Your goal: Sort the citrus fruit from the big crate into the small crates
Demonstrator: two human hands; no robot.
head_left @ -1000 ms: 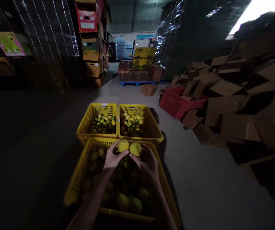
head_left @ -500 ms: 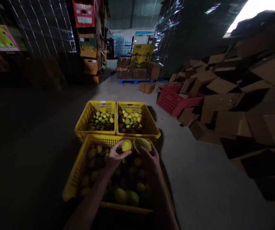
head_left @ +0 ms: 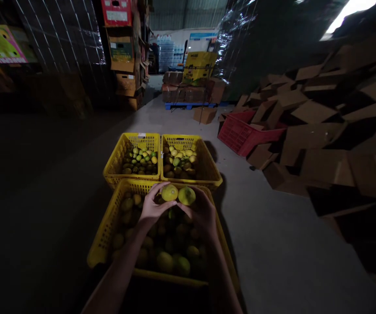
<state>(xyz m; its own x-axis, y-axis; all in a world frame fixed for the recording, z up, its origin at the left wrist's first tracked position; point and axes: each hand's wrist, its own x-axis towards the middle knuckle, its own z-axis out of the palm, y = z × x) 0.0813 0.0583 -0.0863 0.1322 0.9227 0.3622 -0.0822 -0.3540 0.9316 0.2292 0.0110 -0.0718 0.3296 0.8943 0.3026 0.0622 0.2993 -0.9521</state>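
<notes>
My left hand [head_left: 152, 205] is closed around a yellow lemon [head_left: 169, 192], its end facing me. Beside it, my right hand [head_left: 205, 211] grips a greener lemon [head_left: 187, 196]. The two fruits are side by side above the near yellow crate [head_left: 104, 231], which holds many yellow and green lemons [head_left: 165, 261], partly in shadow. Behind it stand a back left crate [head_left: 113, 158] with small green and yellow fruit [head_left: 138, 158] and a back right crate [head_left: 212, 168] with more lemons [head_left: 181, 159].
A red crate [head_left: 237, 135] leans by a heap of cardboard boxes [head_left: 319, 144] on the right. Farther back, a blue pallet [head_left: 188, 105] carries cartons. Stacked boxes [head_left: 122, 52] rise at the left of the aisle. Grey floor [head_left: 273, 235] lies right of the crates.
The fruit in my right hand has turned and come closer beside the left one. The left lemon has tilted slightly. The view has shifted a little.
</notes>
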